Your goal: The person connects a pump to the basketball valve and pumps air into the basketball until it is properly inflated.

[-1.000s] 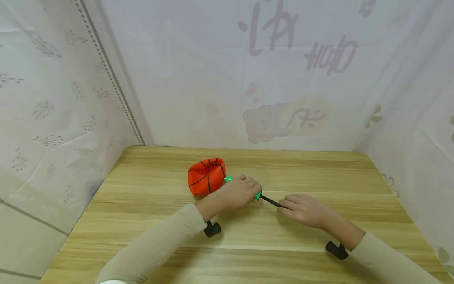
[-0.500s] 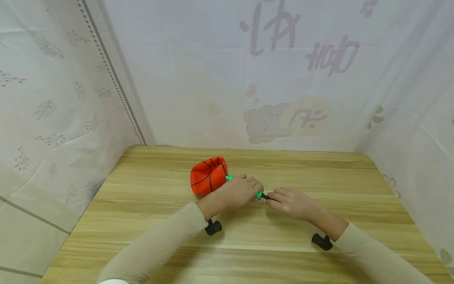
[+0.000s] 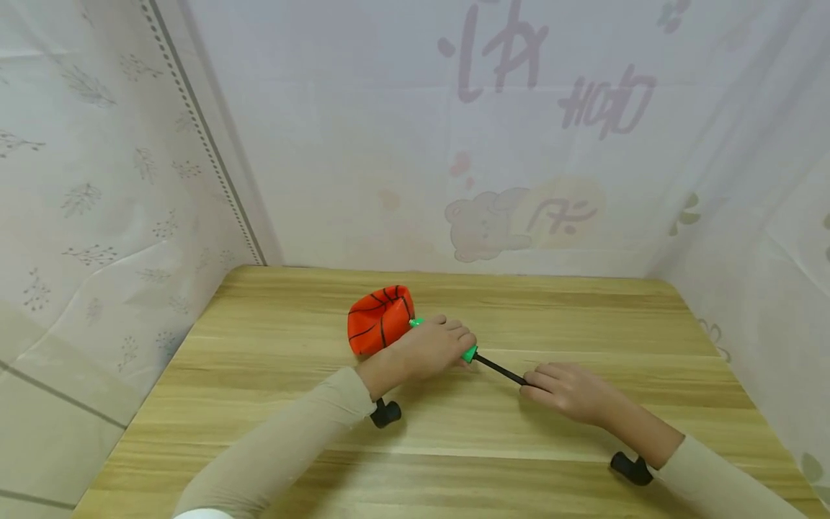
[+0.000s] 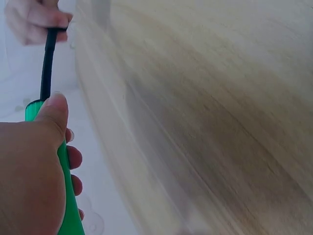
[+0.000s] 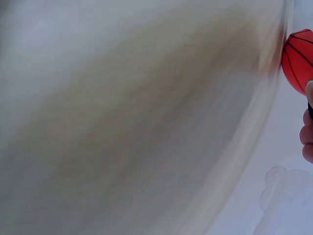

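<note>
Gripping a green pump [image 3: 470,354] in the left hand [image 3: 428,348], with fingers clamped round the barrel and thumb pressed along it. Pinching the outer end of its black rod [image 3: 501,369] in the right hand [image 3: 570,393], with fingers bent and close together. Showing a bare length of rod between the two hands, slanting down to the right. Holding the pump over the middle of the wooden table [image 3: 519,306], between a red ball [image 3: 381,321] and the right hand. Resting on the table, for the ball: dented on top, black-lined, just beside the pump's back end; cannot tell if joined. Wearing beige sleeves [image 3: 279,440] and a black wrist mount [image 3: 387,414] below each wrist. Hung behind with a pale printed sheet [image 3: 363,130].
</note>
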Tool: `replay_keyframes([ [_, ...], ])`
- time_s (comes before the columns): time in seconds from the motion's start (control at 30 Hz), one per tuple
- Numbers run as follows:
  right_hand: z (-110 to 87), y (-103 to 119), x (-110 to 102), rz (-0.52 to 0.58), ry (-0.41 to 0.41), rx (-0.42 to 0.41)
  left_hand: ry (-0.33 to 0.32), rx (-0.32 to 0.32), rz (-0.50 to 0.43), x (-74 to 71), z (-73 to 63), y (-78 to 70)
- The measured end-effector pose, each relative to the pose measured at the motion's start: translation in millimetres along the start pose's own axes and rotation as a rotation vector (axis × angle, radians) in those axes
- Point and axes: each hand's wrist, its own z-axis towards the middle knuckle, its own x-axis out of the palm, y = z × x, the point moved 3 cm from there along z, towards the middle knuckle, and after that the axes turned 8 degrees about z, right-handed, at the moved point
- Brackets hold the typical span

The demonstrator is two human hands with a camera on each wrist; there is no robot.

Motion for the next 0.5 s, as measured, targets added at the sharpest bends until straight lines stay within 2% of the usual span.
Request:
replay_keyframes([
  [0.2, -14.2, 6.8, -5.1, -0.028, -0.009, -0.002, -0.002, -0.009, 0.005, 0.1, -2.4, 2.1],
  [0.37, -8.1, 4.4, -4.6, -0.036, -0.028, -0.033, -0.008, -0.004, 0.038, -0.8, -1.4, -0.5],
  [0.5, 2.0, -0.3, -2.5, -0.046, 0.023, -0.036, -0.001, -0.002, 0.026, -1.3, 1.5, -3.7],
])
